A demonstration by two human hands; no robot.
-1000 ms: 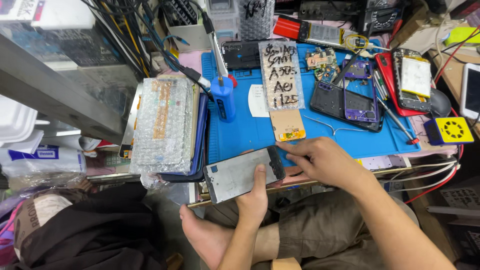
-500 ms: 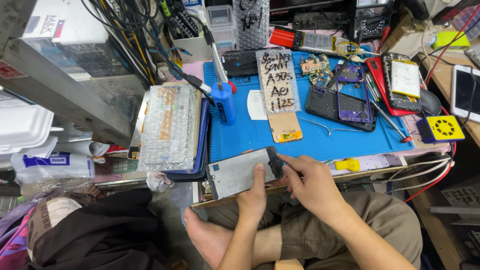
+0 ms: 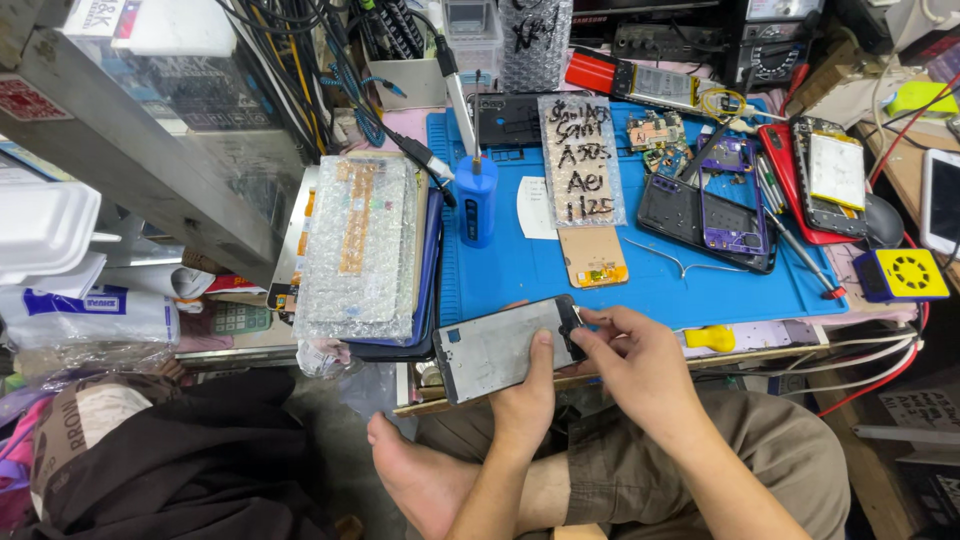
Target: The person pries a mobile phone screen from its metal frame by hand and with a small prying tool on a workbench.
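Below the blue mat, left hand grips a phone frame, hiding its underside; right hand pinches its end.

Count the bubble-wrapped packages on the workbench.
2: a wide bubble-wrapped flat package on the stack left of the blue silicone mat, and a narrow bubble-wrapped screen on it. Others may be hidden.

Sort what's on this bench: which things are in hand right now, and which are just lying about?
In hand:
phone screen panel, underside up
left hand, holding it from below
right hand, fingers at its right end

Lying about:
blue bottle
bubble-wrapped stack
opened phones
yellow square tool
blue mat
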